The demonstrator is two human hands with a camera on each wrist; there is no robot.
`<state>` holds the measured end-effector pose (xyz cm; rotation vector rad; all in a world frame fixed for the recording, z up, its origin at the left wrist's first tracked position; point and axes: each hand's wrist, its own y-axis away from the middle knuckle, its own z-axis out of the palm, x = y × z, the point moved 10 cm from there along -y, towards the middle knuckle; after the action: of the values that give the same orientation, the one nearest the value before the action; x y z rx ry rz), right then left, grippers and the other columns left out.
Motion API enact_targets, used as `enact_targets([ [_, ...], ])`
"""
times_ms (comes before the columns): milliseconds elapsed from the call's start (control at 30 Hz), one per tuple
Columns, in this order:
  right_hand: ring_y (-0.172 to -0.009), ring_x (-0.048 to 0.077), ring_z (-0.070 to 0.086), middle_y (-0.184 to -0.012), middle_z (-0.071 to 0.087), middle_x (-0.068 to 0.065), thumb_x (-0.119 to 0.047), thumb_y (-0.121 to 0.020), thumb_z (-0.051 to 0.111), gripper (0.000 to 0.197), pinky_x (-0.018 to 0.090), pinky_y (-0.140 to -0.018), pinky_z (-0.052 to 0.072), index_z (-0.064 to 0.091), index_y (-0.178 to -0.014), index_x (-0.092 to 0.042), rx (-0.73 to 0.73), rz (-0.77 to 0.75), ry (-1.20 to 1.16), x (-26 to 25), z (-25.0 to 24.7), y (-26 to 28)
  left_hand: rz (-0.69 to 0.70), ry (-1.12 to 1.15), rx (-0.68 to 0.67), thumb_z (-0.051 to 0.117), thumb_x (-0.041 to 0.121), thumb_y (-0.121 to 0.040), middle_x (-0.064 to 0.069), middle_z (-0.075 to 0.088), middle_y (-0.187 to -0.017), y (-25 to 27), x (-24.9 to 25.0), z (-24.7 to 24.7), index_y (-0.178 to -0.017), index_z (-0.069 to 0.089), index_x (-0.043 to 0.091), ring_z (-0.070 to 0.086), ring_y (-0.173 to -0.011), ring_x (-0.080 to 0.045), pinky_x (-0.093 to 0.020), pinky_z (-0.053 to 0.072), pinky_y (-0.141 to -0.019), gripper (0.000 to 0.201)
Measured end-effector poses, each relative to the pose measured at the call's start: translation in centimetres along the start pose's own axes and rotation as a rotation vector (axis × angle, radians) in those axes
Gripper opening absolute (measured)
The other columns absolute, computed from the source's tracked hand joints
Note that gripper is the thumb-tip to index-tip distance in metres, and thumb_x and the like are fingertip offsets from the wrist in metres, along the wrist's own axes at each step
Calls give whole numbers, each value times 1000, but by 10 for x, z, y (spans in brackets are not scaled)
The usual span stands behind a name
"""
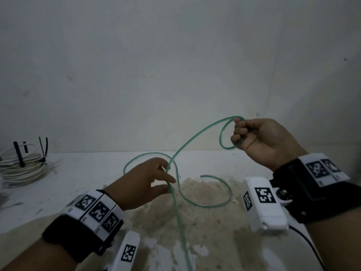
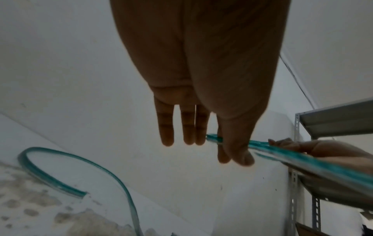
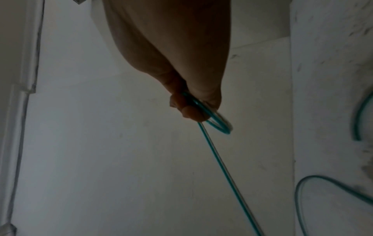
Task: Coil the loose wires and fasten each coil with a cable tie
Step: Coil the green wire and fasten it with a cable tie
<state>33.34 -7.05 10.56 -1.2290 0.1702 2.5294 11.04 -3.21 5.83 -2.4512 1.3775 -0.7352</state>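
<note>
A long translucent green wire point(image 1: 187, 142) runs from the table up to both hands. My right hand point(image 1: 240, 133) is raised at the right, its fingers curled round a small loop of the wire point(image 3: 222, 162); the right wrist view shows the fingers point(image 3: 193, 110) gripping that loop. My left hand point(image 1: 169, 182) is lower, over the middle of the table, and pinches the wire between thumb and index finger point(image 2: 228, 153), the other fingers straight. The wire's loose end point(image 2: 50, 180) curls on the table point(image 1: 78, 182), and another length drops toward me.
A white cable coil point(image 1: 23, 165) bound with black cable ties point(image 1: 44, 147) sits at the far left of the table. The tabletop has a rough beige worn patch point(image 1: 195, 231). A wall stands close behind. A metal shelf point(image 2: 333, 121) is to the right.
</note>
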Motion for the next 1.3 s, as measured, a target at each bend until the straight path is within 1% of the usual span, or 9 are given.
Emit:
enact_targets([
  [67, -44, 7, 38, -56, 44, -2, -5, -95, 28, 26, 17, -45, 40, 53, -86, -4, 18, 28, 11, 8, -8, -1, -51, 103, 119, 65, 55, -77, 15, 55, -108, 0, -5, -11, -91, 75, 28, 53, -96, 3, -7, 41, -78, 32],
  [133, -41, 6, 42, -52, 47, -2, -5, -96, 29, 27, 17, -45, 44, 53, -85, -4, 36, 62, 10, 17, -15, -1, -192, 250, 225, 60, 42, -87, 16, 56, -108, 3, -17, -22, -84, 73, 25, 54, -98, 7, -4, 39, -79, 22],
  [200, -38, 7, 46, -50, 51, -1, -6, -97, 30, 27, 17, -45, 48, 54, -85, -2, 52, 97, 14, 29, -19, 0, -362, 482, 298, 56, 30, -93, 9, 67, -103, 8, -33, -24, -80, 74, 18, 61, -98, -1, -17, 45, -90, 25],
  [300, -37, 8, 51, -51, 56, 2, -6, -99, 32, 26, 22, -47, 53, 54, -86, 0, 44, 132, 0, 49, -19, 4, -501, 747, 296, 55, 30, -92, -5, 74, -88, 13, -38, -14, -80, 74, 8, 68, -91, -17, -37, 51, -93, 31],
  [533, -38, 8, 51, -57, 56, 4, -9, -101, 36, 28, 22, -46, 53, 54, -81, 0, 24, 115, -48, 78, -6, 2, -374, 661, 310, 64, 9, -87, -11, 71, -70, 11, -5, -12, -83, 70, 8, 67, -62, -12, -16, 52, -61, 6],
  [733, -41, 9, 35, -57, 43, 0, -4, -96, 27, 24, 19, -40, 34, 46, -82, -6, 9, 136, -22, 102, -1, 0, -325, 667, 155, 55, 11, -93, -6, 72, -74, 10, 21, 12, -90, 64, 5, 70, -68, -16, -24, 55, -68, 11],
  [967, -45, 9, 52, -69, 53, 6, -6, -100, 35, 22, 22, -49, 52, 52, -89, 2, 25, 143, 24, 119, 1, 1, -325, 749, -13, 48, 3, -95, -2, 71, -76, 15, 37, 30, -87, 60, 11, 67, -67, -14, -26, 53, -65, 17],
  [1167, -53, 13, 56, -72, 53, 10, -6, -100, 37, 24, 24, -51, 53, 54, -84, 1, -4, 108, 146, 128, 6, 6, -358, 983, 13, 47, 3, -96, -7, 71, -77, 14, 42, 17, -89, 59, 8, 67, -67, -18, -31, 54, -68, 15],
  [1300, -68, 25, 58, -80, 59, 21, -6, -97, 41, 22, 38, -71, 57, 57, -101, 9, -60, 92, 338, 138, 11, 14, -364, 982, 77, 50, 5, -95, -9, 72, -78, 11, 38, 4, -90, 60, 9, 68, -69, -20, -32, 54, -67, 12],
])
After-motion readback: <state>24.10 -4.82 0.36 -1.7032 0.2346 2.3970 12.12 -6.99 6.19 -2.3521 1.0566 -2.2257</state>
